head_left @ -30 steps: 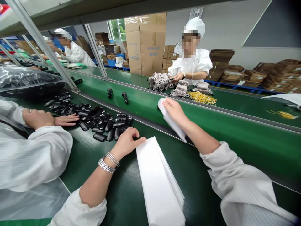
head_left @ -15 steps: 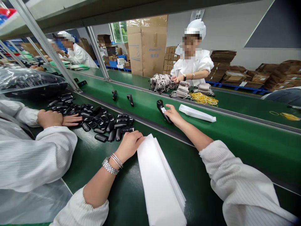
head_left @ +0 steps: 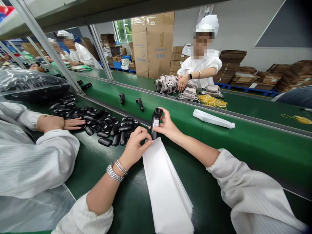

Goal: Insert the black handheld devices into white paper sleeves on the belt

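Note:
My right hand (head_left: 165, 125) grips a black handheld device (head_left: 155, 122) with a small pale label on its side. The device is nearly upright, its lower end at the top edge of a stack of long white sleeves (head_left: 168, 188). At that same edge, my left hand (head_left: 137, 143) has thumb and forefinger pinched on the mouth of the top sleeve. Whether the device's tip is inside the sleeve, I cannot tell. A pile of black plastic casings (head_left: 107, 126) lies just left of my left hand.
Two black devices (head_left: 139, 104) and a filled-looking white sleeve (head_left: 213, 118) lie on the green belt (head_left: 255, 143). A co-worker's hands (head_left: 51, 123) rest by the casings at left. Across the belt, a person handles bundled cords (head_left: 167, 84). Metal posts (head_left: 101, 53) hold an overhead shelf.
My right hand has brought the black device left and nearer, from over the belt to the sleeve stack. My left fingers have lifted and pinch the sleeve's edge. Items on the belt have shifted right.

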{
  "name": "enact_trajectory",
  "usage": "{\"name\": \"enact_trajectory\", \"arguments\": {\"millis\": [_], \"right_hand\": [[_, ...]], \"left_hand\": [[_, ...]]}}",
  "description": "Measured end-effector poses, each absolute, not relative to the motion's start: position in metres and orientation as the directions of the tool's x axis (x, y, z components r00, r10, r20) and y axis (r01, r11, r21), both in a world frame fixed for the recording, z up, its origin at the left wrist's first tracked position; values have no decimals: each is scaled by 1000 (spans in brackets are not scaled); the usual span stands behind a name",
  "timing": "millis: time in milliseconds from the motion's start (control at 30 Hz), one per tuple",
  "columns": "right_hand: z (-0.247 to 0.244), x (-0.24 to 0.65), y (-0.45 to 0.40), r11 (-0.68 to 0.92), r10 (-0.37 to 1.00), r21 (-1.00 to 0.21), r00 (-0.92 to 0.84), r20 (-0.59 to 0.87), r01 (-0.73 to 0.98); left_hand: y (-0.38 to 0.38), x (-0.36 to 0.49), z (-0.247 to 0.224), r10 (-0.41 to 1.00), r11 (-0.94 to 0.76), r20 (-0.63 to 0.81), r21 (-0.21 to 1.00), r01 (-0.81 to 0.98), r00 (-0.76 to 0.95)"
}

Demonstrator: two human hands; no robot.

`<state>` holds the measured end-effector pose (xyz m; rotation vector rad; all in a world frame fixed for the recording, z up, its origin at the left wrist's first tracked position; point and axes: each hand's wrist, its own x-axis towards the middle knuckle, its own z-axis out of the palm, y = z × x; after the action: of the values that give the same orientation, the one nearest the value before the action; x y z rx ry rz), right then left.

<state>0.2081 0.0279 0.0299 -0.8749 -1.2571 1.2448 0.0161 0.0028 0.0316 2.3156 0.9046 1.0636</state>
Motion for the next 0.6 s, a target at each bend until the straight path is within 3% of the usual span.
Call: {"name": "enact_trajectory", "arguments": {"millis": [167,300,400,467,533,600], "right_hand": [[23,194,12,79,930,-993,-351,106,-93],[22,183,1,-77,820,-992,-572,-4,-104],[30,184,4,-133,902,-958,-432,-11,-254],[42,198,13,-20,974,-961,-223,44,-275],[53,222,27,175,984,-981,-21,178,-84],[58,251,42,310,932,-891,82,354,332]], "left_hand": [[1,16,35,736,-675,612,631,382,290],[5,14,32,791,-595,595,693,408,143],[9,12,30,832,-541,542,750,380,117],[11,11,29,845,-522,522,756,394,118],[12,8,27,852,-515,497,735,440,166],[13,4,25,865,-499,431,693,521,256]]}}
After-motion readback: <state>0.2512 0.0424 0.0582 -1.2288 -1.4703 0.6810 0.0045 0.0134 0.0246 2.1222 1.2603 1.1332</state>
